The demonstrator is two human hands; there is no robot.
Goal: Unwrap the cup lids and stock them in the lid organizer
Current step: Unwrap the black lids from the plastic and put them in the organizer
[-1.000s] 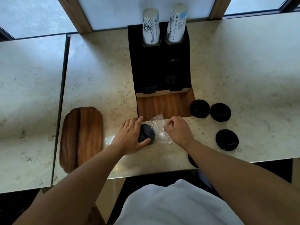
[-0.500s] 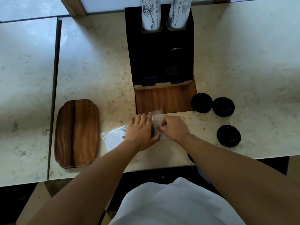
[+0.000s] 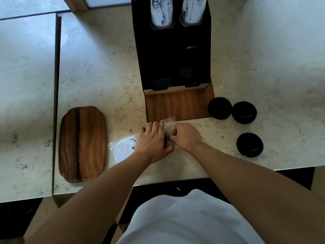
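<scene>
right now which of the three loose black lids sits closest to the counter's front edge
The black lid on its own, right of the right hand. The other two lids lie side by side farther back, beside the organizer.

A café counter: marble top point(image 3: 98, 71), cup organizer point(image 3: 173, 55) (sleeved cups point(image 3: 161, 11)).

A wooden tray point(image 3: 82, 143) is lying flat on the marble counter point(image 3: 98, 71), near its front edge and well to the left. A second marble slab point(image 3: 26, 88) is sitting alongside on the left, a dark seam running between the two. At the bottom, the person's white garment point(image 3: 190, 219) is filling the lower middle of the view.
</scene>
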